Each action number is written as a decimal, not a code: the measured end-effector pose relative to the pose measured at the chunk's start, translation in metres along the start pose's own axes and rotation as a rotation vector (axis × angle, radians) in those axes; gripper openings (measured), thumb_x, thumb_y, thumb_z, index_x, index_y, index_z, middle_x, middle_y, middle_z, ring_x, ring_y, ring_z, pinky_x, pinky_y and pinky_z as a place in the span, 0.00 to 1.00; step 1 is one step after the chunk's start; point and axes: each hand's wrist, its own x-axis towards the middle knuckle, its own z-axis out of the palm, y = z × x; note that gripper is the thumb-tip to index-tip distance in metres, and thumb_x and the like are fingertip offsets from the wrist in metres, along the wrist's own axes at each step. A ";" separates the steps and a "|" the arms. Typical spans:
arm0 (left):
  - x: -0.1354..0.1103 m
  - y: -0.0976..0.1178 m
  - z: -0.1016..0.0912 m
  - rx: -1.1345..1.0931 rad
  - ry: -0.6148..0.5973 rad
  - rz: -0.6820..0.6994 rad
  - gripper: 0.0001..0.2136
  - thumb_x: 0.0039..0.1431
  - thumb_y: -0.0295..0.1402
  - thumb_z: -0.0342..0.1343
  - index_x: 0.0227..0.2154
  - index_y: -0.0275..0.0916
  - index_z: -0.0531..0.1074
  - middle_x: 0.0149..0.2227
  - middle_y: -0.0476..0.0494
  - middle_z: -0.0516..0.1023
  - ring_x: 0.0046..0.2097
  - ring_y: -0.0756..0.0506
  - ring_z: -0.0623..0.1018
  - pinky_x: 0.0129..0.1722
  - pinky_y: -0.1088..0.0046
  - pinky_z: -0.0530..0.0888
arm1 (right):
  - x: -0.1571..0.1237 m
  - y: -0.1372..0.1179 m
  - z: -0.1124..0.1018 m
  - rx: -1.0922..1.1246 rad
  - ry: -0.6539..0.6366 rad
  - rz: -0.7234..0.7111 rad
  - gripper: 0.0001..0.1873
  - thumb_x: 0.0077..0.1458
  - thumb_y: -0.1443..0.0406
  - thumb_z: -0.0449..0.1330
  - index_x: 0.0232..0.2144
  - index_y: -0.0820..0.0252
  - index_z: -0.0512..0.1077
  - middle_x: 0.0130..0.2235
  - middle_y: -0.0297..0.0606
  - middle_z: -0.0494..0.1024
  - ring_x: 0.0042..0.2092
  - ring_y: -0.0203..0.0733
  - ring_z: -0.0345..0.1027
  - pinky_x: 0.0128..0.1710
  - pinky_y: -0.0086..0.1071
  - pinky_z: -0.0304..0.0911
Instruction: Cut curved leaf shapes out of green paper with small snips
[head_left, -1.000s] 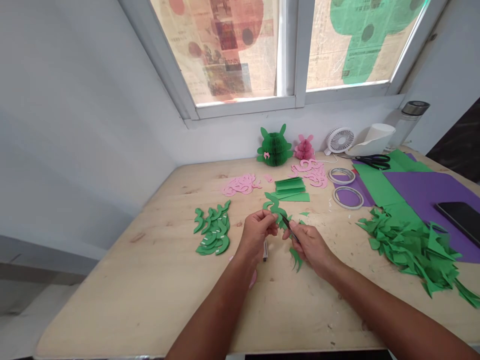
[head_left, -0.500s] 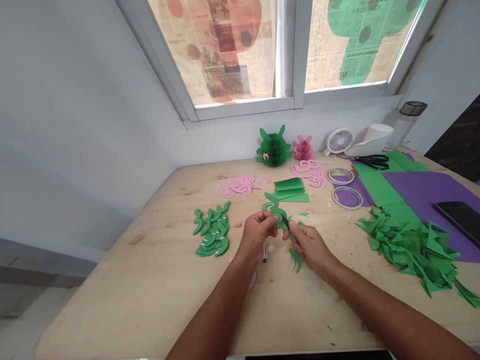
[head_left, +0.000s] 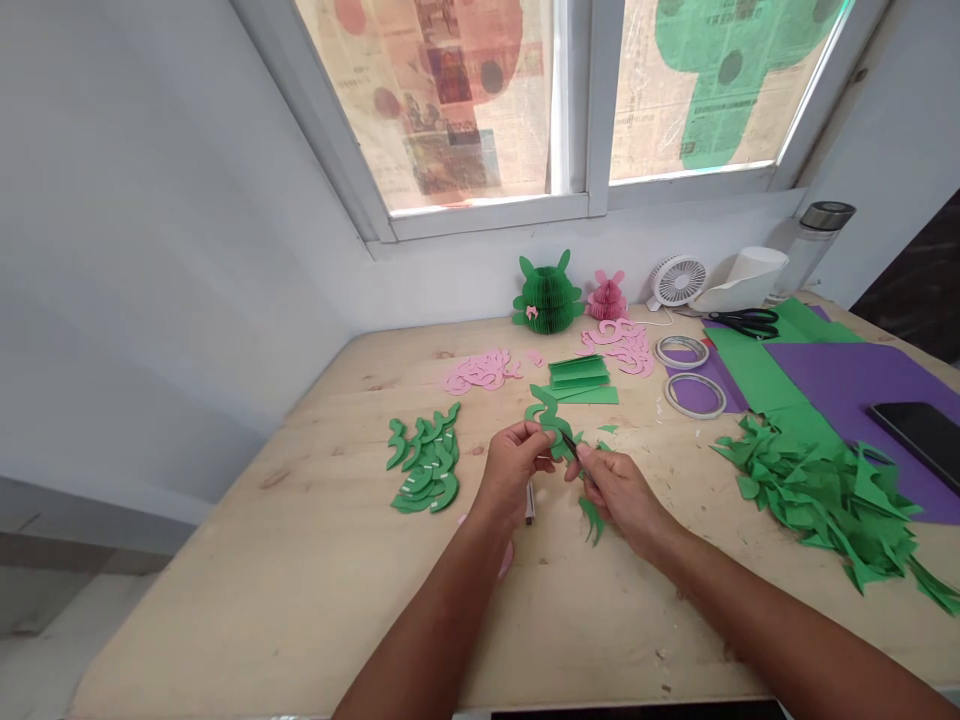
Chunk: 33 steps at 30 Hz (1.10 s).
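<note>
My left hand (head_left: 523, 452) pinches a green curved paper cut-out (head_left: 561, 428) between thumb and fingers above the wooden table. Closed in my right hand (head_left: 616, 482) is a slim dark pointed tool (head_left: 568, 441), its tip against that cut-out; most of it is hidden by my fingers, and I cannot tell its exact kind. More green cut paper lies just beyond and beneath my hands. Thin green strips (head_left: 592, 520) rest by my right fingers. A narrow object (head_left: 530, 504) and a bit of pink paper (head_left: 507, 560) show partly behind my left forearm.
Green wavy pieces with white strips (head_left: 431, 465) lie at left. Pink cut-outs (head_left: 481, 371), folded green paper (head_left: 579, 373) and two tape rolls (head_left: 694, 396) lie beyond. A green scrap pile (head_left: 832, 510), black scissors (head_left: 750, 322) and a phone (head_left: 919, 438) are at right.
</note>
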 end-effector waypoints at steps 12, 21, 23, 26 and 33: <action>0.003 0.000 -0.003 0.051 -0.028 -0.022 0.10 0.35 0.33 0.62 0.15 0.37 0.64 0.18 0.51 0.68 0.20 0.53 0.67 0.23 0.75 0.65 | 0.002 0.002 -0.001 0.003 -0.009 -0.003 0.26 0.49 0.44 0.52 0.22 0.62 0.68 0.11 0.22 0.49 0.14 0.26 0.38 0.13 0.24 0.36; 0.001 0.005 -0.004 0.044 -0.070 -0.055 0.11 0.36 0.33 0.62 0.16 0.37 0.63 0.19 0.51 0.69 0.22 0.51 0.71 0.24 0.75 0.65 | 0.001 0.001 -0.002 -0.015 -0.025 -0.014 0.27 0.49 0.44 0.51 0.22 0.62 0.67 0.11 0.22 0.49 0.14 0.27 0.38 0.14 0.25 0.35; 0.000 0.005 -0.004 0.049 -0.075 -0.061 0.11 0.36 0.33 0.62 0.16 0.37 0.63 0.19 0.51 0.69 0.22 0.51 0.71 0.24 0.75 0.65 | 0.002 0.002 -0.002 -0.028 -0.029 -0.030 0.27 0.49 0.44 0.51 0.23 0.63 0.68 0.12 0.22 0.49 0.15 0.27 0.39 0.14 0.25 0.35; 0.000 0.005 -0.005 0.058 -0.081 -0.073 0.11 0.36 0.33 0.62 0.16 0.37 0.63 0.19 0.51 0.69 0.22 0.51 0.71 0.24 0.75 0.65 | 0.003 0.003 -0.003 -0.044 -0.031 -0.051 0.27 0.49 0.44 0.51 0.23 0.63 0.68 0.12 0.22 0.49 0.15 0.27 0.38 0.14 0.25 0.36; 0.001 0.004 -0.006 0.065 -0.088 -0.080 0.11 0.36 0.32 0.61 0.16 0.37 0.63 0.20 0.51 0.69 0.23 0.51 0.71 0.24 0.75 0.65 | 0.001 0.000 -0.002 -0.049 -0.040 -0.027 0.27 0.50 0.44 0.50 0.23 0.63 0.68 0.12 0.22 0.49 0.14 0.27 0.38 0.14 0.25 0.35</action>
